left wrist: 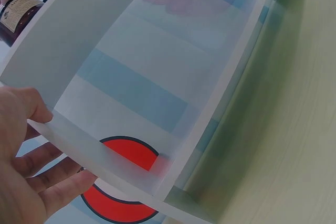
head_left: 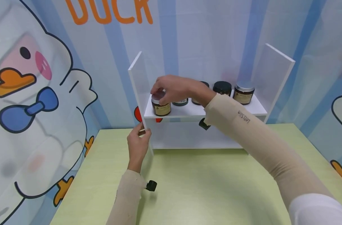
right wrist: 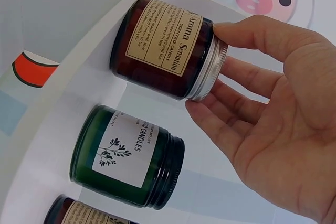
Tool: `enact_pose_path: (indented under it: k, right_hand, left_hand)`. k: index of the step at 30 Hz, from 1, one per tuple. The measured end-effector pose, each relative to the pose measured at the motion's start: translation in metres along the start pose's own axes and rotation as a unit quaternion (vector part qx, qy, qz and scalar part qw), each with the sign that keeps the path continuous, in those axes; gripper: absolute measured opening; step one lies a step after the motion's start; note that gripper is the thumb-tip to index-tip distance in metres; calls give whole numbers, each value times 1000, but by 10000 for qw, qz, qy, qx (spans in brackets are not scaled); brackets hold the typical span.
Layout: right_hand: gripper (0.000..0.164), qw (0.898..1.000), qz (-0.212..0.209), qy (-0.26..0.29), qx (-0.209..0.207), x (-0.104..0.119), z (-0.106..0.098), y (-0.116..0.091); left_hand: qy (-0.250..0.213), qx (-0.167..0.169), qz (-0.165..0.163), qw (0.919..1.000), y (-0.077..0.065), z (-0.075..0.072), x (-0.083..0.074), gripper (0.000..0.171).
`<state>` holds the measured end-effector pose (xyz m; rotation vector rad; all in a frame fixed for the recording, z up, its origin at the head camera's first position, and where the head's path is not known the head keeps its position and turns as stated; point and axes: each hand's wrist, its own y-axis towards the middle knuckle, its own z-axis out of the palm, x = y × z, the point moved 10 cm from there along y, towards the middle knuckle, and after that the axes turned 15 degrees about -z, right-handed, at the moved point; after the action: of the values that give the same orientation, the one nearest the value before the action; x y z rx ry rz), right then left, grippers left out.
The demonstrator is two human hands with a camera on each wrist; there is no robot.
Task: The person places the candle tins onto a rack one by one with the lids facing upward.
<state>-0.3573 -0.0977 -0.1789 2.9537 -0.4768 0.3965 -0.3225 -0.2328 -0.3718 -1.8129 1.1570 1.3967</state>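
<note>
My right hand [head_left: 178,89] pinches the silver lid of an amber scented candle jar [right wrist: 157,43] at the left end of a white shelf [head_left: 188,110]. The jar's tan label faces outward. Beside it stands a green scented candle jar [right wrist: 126,156] with a black lid, apart from my fingers. Lower down, my left hand [head_left: 138,142] grips the edge of the shelf unit's left side panel [left wrist: 73,153], thumb on one face and fingers on the other. From the left wrist the amber jar shows only partly, behind the panel.
Farther right on the shelf are a black-lidded jar [head_left: 222,88] and a silver-lidded amber jar [head_left: 243,93]; another is partly hidden by my right wrist. The unit stands on a pale green table [head_left: 188,187], before a striped backdrop [head_left: 204,37] with duck drawings.
</note>
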Motion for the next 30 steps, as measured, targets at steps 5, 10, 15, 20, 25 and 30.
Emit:
enact_pose_path:
  k: [5,10,15,20,25,30]
  right_hand:
    - [41,9999,28,132,-52,-1,1,1]
    - [42,9996,-14,252,-136,-2,1,3]
    - [41,9993,-107,313,-146,-1,1,5]
    - [41,9990,-200,381,-133,-2,1,7]
    - [43,9987,-311,356,-176,-4,4,10]
    - [43,9981,-366,426,-265,-5,5,12]
  left_hand:
    - [-17,28,6,10000,0,1,1,41]
    - [-29,17,78,10000,0,1,0,41]
    - [-4,-5,70,10000,1,0,0,41]
    - [26,-72,153,9999,1,0,-2,40]
    - [14,-76,165,9998,1,0,-1,39]
    - [18,-110,205,9997,1,-1,0,39]
